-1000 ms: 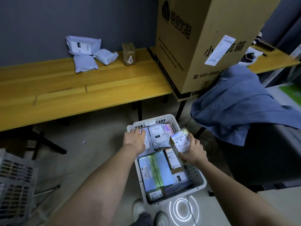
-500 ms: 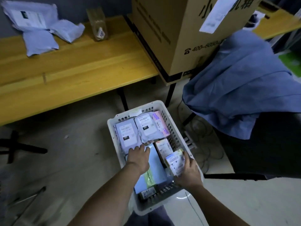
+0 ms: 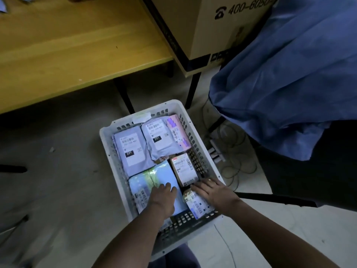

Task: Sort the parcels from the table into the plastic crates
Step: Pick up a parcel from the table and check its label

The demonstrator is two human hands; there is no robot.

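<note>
— What does the head camera show?
— A white crate (image 3: 108,144) on the floor, packed with parcels. Two grey bags (image 3: 133,149) lie at its far end, a blue parcel (image 3: 154,178) and a brown box (image 3: 184,169) nearer.

— And the hands?
— The left hand (image 3: 164,198) lies flat on the blue parcel, fingers straight, gripping nothing. The right hand (image 3: 212,192) rests with spread fingers on a small labelled parcel (image 3: 197,205) in the crate's near right corner, holding nothing.

— Around it?
— A yellow table (image 3: 77,45) behind, a cardboard box (image 3: 212,26) and blue cloth (image 3: 289,84) to the right.
</note>
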